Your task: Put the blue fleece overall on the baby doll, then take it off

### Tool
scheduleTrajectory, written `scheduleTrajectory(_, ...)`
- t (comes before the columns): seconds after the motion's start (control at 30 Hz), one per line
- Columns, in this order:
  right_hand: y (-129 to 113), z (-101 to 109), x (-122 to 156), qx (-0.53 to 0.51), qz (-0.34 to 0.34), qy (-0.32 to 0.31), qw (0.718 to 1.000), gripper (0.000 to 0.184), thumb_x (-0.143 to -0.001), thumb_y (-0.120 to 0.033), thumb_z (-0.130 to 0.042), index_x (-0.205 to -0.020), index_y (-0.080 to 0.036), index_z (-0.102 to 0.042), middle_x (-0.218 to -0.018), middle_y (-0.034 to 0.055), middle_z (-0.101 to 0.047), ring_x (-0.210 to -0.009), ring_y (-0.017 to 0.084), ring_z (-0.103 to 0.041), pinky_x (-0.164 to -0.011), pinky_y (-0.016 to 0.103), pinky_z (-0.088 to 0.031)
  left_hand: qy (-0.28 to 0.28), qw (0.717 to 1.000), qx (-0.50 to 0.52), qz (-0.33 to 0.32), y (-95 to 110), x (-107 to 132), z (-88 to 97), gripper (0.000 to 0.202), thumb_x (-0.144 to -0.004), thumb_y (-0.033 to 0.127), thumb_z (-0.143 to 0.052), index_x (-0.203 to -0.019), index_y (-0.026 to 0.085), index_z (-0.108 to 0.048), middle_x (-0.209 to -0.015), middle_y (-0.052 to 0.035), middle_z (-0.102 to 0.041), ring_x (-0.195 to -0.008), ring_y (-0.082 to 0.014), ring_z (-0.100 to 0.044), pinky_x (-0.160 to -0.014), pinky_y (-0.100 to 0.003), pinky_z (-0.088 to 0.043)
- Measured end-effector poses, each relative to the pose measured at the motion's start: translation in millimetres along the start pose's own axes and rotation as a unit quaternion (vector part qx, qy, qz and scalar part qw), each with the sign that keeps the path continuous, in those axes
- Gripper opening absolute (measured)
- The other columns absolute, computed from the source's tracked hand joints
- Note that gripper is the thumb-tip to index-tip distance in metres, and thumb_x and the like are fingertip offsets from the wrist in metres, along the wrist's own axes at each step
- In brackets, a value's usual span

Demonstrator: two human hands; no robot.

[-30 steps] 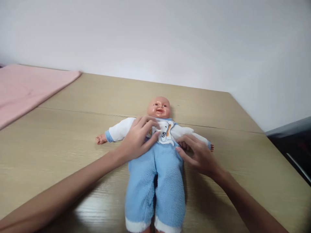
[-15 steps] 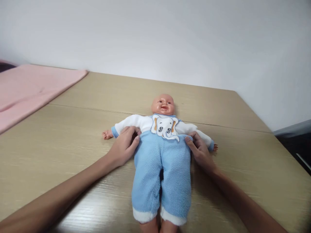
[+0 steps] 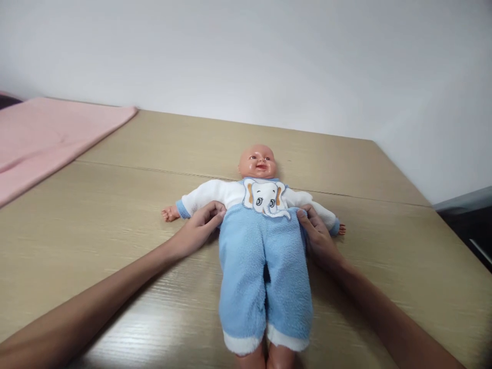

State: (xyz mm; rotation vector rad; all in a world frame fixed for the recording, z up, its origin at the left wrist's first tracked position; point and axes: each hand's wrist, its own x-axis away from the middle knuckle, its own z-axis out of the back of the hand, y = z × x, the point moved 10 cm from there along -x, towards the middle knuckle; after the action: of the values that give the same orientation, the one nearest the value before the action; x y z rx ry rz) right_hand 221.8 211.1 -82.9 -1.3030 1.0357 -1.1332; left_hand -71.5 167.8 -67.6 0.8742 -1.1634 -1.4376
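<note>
A baby doll (image 3: 257, 161) lies face up on the wooden table (image 3: 115, 205), arms spread. It wears a white-sleeved top with an elephant patch (image 3: 267, 197) and fluffy blue trousers (image 3: 261, 266). My left hand (image 3: 198, 230) pinches the blue fabric at the doll's left side, under its arm. My right hand (image 3: 317, 236) grips the same garment at the other side of the waist, fingers curled into the cloth.
A pink blanket (image 3: 42, 138) lies flat on the far left of the table. A white wall runs behind the table. The table's right edge drops to a dark area (image 3: 467, 225) at the right.
Both hands left the doll's chest and moved out to its sides, uncovering the elephant patch. They now grip the blue garment at the waist. The doll sits slightly further right in view.
</note>
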Motion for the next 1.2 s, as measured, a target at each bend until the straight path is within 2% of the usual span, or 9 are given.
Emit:
scheduleTrajectory(0.17,-9,0,-1,0.051,0.017,0.005,0.999,0.045,-0.101,-0.07,-0.072,-0.096,-0.028,-0.057,-0.085,-0.0026,-0.05,-0.073,0.018,-0.043,-0.064,0.029,-0.044,0.009,0.999,-0.039,-0.029,9,-5,4.4,0.041,-0.112,0.057,-0.048,-0.091,0.024,-0.057,-0.087,0.0006,-0.054,-0.084,-0.0207,-0.05,-0.079,-0.032,-0.047)
scheduleTrajectory(0.3,-7,-1,0,0.039,0.012,0.009,0.999,0.046,-0.099,-0.071,-0.073,-0.095,-0.028,-0.055,-0.081,-0.0039,-0.048,-0.069,0.017,-0.039,-0.059,0.029,-0.04,-0.022,0.998,-0.044,-0.049,12,-4,3.4,0.043,-0.112,0.056,-0.048,-0.084,0.024,-0.052,-0.084,0.0009,-0.051,-0.081,-0.0202,-0.048,-0.08,-0.033,-0.046)
scheduleTrajectory(0.47,-4,-2,0,0.021,0.002,0.01,1.0,0.047,-0.098,-0.071,-0.075,-0.096,-0.028,-0.056,-0.08,-0.0045,-0.049,-0.069,0.017,-0.041,-0.06,0.029,-0.039,0.028,0.999,-0.005,-0.03,-4,-5,15.8,0.045,-0.112,0.063,-0.047,-0.094,0.025,-0.062,-0.1,-0.0034,-0.065,-0.102,-0.0262,-0.06,-0.1,-0.039,-0.052)
scheduleTrajectory(0.67,-12,2,-1,0.063,0.037,0.02,0.997,0.046,-0.1,-0.07,-0.072,-0.093,-0.027,-0.056,-0.082,-0.0034,-0.046,-0.073,0.018,-0.041,-0.063,0.03,-0.039,0.074,0.994,0.081,-0.026,-21,-13,20.5,0.047,-0.112,0.066,-0.047,-0.104,0.023,-0.065,-0.102,-0.004,-0.066,-0.095,-0.0247,-0.06,-0.093,-0.037,-0.053)
scheduleTrajectory(0.77,-14,2,-1,0.086,0.054,0.014,0.995,0.047,-0.101,-0.069,-0.071,-0.092,-0.028,-0.052,-0.077,-0.0051,-0.042,-0.066,0.016,-0.036,-0.058,0.031,-0.032,0.06,0.997,0.017,-0.036,-12,-12,17.0,0.043,-0.112,0.063,-0.049,-0.099,0.024,-0.06,-0.097,-0.002,-0.059,-0.092,-0.0233,-0.055,-0.087,-0.035,-0.048)
scheduleTrajectory(0.9,-23,6,1,0.181,0.125,0.049,0.974,0.042,-0.103,-0.062,-0.072,-0.092,-0.027,-0.051,-0.072,-0.0066,-0.04,-0.062,0.015,-0.036,-0.056,0.032,-0.029,0.04,0.992,-0.078,-0.093,8,-6,9.7,0.032,-0.115,0.052,-0.049,-0.1,0.024,-0.055,-0.093,0.0013,-0.051,-0.087,-0.0205,-0.049,-0.082,-0.034,-0.042)
scheduleTrajectory(1.0,-27,6,2,0.225,0.164,0.06,0.958,0.035,-0.105,-0.055,-0.071,-0.095,-0.027,-0.054,-0.075,-0.0048,-0.048,-0.064,0.016,-0.046,-0.059,0.033,-0.036,0.059,0.983,-0.127,-0.118,11,-4,10.0,0.027,-0.116,0.046,-0.047,-0.105,0.023,-0.056,-0.095,0.0005,-0.055,-0.087,-0.0206,-0.052,-0.083,-0.035,-0.042)
scheduleTrajectory(1.1,-28,2,3,0.251,0.195,0.05,0.947,0.025,-0.107,-0.049,-0.068,-0.103,-0.026,-0.058,-0.087,0.0007,-0.063,-0.075,0.02,-0.061,-0.069,0.036,-0.049,0.097,0.968,-0.186,-0.14,11,-5,15.0,0.024,-0.116,0.042,-0.046,-0.107,0.023,-0.056,-0.095,-0.0018,-0.06,-0.087,-0.0226,-0.056,-0.084,-0.038,-0.044)
scheduleTrajectory(1.2,-33,-3,6,0.309,0.23,0.046,0.922,0.017,-0.111,-0.043,-0.062,-0.11,-0.026,-0.06,-0.093,0.004,-0.068,-0.08,0.023,-0.064,-0.078,0.041,-0.054,0.124,0.941,-0.26,-0.176,12,-5,17.9,0.021,-0.116,0.038,-0.046,-0.11,0.022,-0.058,-0.103,-0.0071,-0.067,-0.098,-0.0273,-0.06,-0.091,-0.042,-0.046)
